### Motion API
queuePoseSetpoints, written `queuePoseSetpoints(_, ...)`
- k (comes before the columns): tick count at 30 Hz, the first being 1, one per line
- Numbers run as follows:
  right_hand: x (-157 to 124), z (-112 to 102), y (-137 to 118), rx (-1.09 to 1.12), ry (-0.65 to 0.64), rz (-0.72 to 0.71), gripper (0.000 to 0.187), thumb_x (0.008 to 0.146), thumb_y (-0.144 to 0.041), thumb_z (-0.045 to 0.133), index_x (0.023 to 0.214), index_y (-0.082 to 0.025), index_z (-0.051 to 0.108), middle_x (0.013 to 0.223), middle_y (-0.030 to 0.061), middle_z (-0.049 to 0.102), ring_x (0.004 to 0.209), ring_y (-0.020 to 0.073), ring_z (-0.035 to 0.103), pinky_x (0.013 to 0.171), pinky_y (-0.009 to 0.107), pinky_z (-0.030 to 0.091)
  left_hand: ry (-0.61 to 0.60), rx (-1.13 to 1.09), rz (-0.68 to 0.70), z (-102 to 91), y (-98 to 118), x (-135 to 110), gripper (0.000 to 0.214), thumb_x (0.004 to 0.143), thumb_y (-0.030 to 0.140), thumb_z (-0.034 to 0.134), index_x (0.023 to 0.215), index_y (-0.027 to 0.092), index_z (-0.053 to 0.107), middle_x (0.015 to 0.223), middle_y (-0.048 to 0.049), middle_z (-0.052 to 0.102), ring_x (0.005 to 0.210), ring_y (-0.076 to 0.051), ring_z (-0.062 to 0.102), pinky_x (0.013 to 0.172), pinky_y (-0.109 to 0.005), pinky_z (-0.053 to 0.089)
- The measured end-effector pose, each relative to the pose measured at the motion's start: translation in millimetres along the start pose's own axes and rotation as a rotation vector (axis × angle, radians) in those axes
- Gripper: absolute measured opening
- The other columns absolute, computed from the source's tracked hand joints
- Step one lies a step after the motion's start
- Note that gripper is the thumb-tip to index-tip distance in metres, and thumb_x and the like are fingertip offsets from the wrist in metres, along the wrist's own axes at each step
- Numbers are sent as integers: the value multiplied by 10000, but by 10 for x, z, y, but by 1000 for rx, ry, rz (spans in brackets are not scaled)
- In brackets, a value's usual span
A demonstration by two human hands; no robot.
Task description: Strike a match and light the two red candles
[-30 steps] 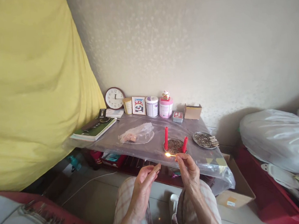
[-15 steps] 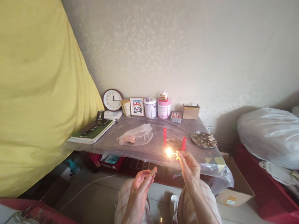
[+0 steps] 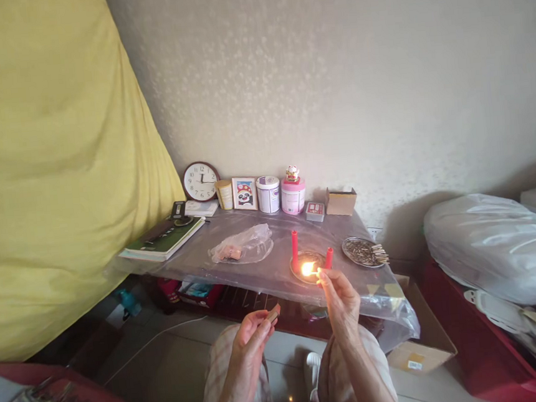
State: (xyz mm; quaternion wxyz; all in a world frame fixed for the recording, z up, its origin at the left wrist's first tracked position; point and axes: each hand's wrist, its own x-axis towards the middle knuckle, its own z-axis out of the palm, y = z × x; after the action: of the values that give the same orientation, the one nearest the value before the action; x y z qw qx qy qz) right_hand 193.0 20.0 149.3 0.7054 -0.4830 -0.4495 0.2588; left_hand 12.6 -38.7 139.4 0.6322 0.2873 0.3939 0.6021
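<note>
Here, lit match [image 3: 312,271] between right fingers [image 3: 333,278] (left fingers [image 3: 259,332] around a small box [image 3: 273,314])

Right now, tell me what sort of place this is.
Probably a room in a home: a clock, a panda picture and a yellow cloth hanging beside the table.

The right hand [image 3: 342,302] pinches a lit match [image 3: 313,272] near two red candles [image 3: 295,248] — the left hand [image 3: 247,351] holds a small box [image 3: 273,315].

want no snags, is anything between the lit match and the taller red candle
Nothing visible stands between the lit match and the taller red candle; the shorter red candle is right of the flame.
</note>
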Motion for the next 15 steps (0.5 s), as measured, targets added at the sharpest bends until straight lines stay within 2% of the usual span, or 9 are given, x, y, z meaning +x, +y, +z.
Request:
queuePoseSetpoints(8, 26, 28, -115, 120, 52, 103, 228, 736, -425, 784, 794, -212, 727, 716, 15, 664, 684, 177, 581, 701, 317, 490, -9, -2, 3, -52, -48, 14, 335, 733, 459, 819, 917, 193, 730, 997, -71, 737, 1062, -259, 607, 990, -395, 407)
queuePoseSetpoints(15, 87, 39, -110, 188, 84, 142, 265, 650, -409, 836, 753, -193, 722, 697, 5, 684, 633, 144, 594, 665, 291, 495, -16, 48, 17, -88, -85, 3, 282, 784, 429, 779, 943, 199, 742, 996, -70, 718, 1054, -262, 588, 996, -404, 404)
